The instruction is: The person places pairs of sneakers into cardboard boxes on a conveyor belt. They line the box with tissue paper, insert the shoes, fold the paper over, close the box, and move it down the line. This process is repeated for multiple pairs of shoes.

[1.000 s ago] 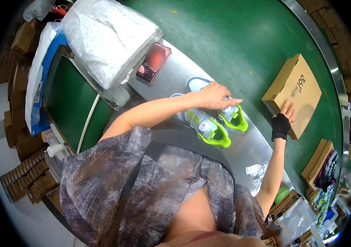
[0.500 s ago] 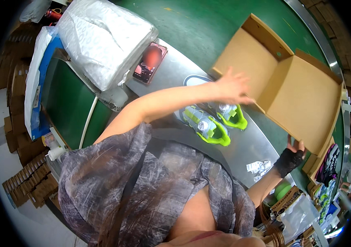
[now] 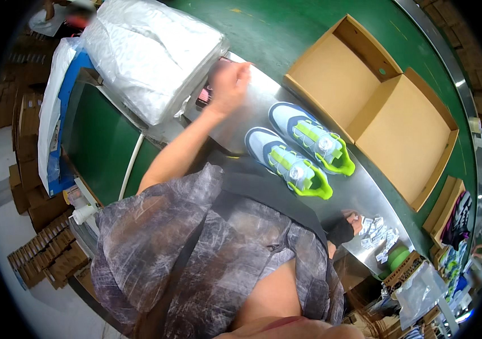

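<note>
My left hand (image 3: 230, 86) is over the phone (image 3: 202, 97), beside the white plastic-wrapped bundle; its fingers are smeared by motion. Low at the right, my right hand (image 3: 354, 221), in a black fingerless glove, has its fingers curled at the edge of a pile of small white packets (image 3: 377, 233). Whatever it pinches is too small to make out. Between the hands, two light-blue sneakers with neon-green heels, the nearer sneaker (image 3: 279, 158) and the farther sneaker (image 3: 304, 131), lie side by side. Beyond them an open cardboard shoebox (image 3: 416, 135) lies with its lid folded back.
A large white plastic-wrapped bundle (image 3: 150, 56) fills the upper left. The metal ledge (image 3: 260, 85) runs along the green table (image 3: 291, 22). At the right are a green roll (image 3: 399, 257), another cardboard box (image 3: 443, 212) and more shoes. Cardboard stacks (image 3: 43, 248) stand on the left.
My left hand has moved left from the shoebox to the phone. My right hand has let go of the box and come down to the packets. Both sneakers are now uncovered.
</note>
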Motion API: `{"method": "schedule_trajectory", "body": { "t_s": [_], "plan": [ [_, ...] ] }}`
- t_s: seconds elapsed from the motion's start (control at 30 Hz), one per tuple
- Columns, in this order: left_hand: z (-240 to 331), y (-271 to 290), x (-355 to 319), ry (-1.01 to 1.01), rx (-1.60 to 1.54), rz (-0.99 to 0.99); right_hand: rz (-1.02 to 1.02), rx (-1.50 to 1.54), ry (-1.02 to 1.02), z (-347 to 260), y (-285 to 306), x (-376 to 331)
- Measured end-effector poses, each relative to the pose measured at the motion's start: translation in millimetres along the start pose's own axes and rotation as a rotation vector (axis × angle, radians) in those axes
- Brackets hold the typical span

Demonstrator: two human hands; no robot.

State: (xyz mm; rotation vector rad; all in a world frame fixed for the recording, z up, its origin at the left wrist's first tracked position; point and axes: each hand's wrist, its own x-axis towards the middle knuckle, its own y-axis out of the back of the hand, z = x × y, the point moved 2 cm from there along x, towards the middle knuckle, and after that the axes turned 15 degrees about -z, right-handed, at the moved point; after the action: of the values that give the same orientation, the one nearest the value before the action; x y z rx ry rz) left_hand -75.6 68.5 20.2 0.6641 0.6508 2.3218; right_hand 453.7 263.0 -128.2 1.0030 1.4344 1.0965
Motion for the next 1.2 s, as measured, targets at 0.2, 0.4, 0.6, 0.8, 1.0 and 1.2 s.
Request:
{"method": "schedule_trajectory", "body": {
  "t_s": [0.2,0.4,0.6,0.8,1.0,1.2],
  "plan": [
    [-128.0,130.2,-34.5,0.322,0.524,0.239,0.309,0.26,0.313,-95.9,124.1,-9.5],
    [-168.7,168.3,-42.5,0.541,0.725,0.043,0.23,0.776,0.662,-225.9,200.2,22.1],
    [-164.9,221.3,-32.4,0.54,0.614,-0.034,-0.058,0.172,1.16,-328.0,187.5,40.6],
    [-28.1,290.4,32.9,0.346,0.05,0.164,-0.419,0.298,1.381,-384.9,225.7,-12.5],
    [131.6,140.1,97.2,-0.185,-0.208,-0.201,-0.737,0.894,1.253,-425.5,281.3,-65.0],
    [203.4,-5.1,145.4,-0.498,-0.395,-0.421,0.013,1.11,0.793,-362.9,271.9,68.8]
  ]
}}
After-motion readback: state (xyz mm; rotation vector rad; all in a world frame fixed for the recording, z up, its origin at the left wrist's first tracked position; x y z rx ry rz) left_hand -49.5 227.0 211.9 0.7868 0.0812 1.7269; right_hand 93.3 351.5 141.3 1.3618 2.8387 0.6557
